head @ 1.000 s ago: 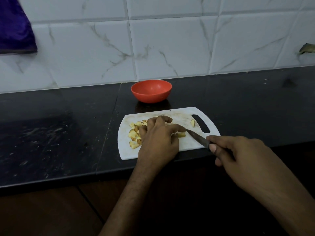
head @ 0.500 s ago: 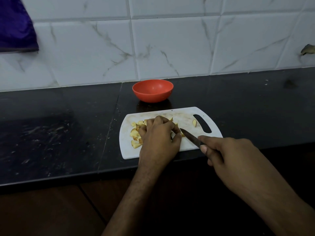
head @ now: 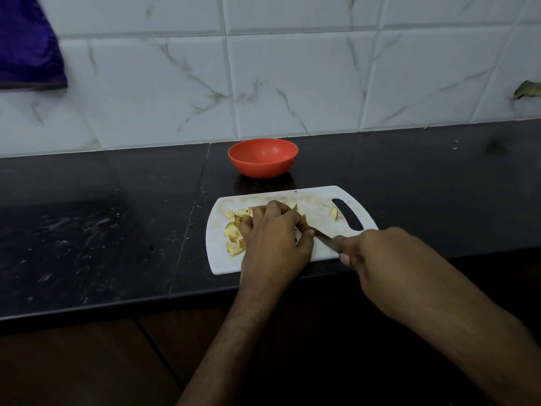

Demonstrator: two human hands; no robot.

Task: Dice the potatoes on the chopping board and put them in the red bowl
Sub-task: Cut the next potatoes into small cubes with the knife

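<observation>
- Nearest the bench's front edge, the right hand [head: 377, 259] is wrapped around the handle of the knife [head: 322, 238], whose blade points left across the chopping board [head: 319, 212] towards the other hand.
- Risk number one, I'd say: the blade tip sits right beside the left thumb [head: 307, 234], touching or nearly so. A slip on a small, slick piece could nick it.
- The left hand [head: 273, 238] is curled over the potato pieces [head: 232, 230], fingers bent down on them; what exactly it pins is hidden under the knuckles.
- The chopping board lies close to the bench's front edge, its near left corner not far from the drop. A hard push could slide it, or flick cubes onto the dark bench.
- The potato pieces look pale yellow with brown skin on some faces, in uneven chunks, heaped at the board's left side.
- One stray potato wedge [head: 333, 213] sits apart, just beside the board's handle slot. Easy to miss at transfer.
- Farthest back, the red bowl [head: 263, 158] stands by the tiled wall, just past the board's far edge, nothing visible in it.
</observation>
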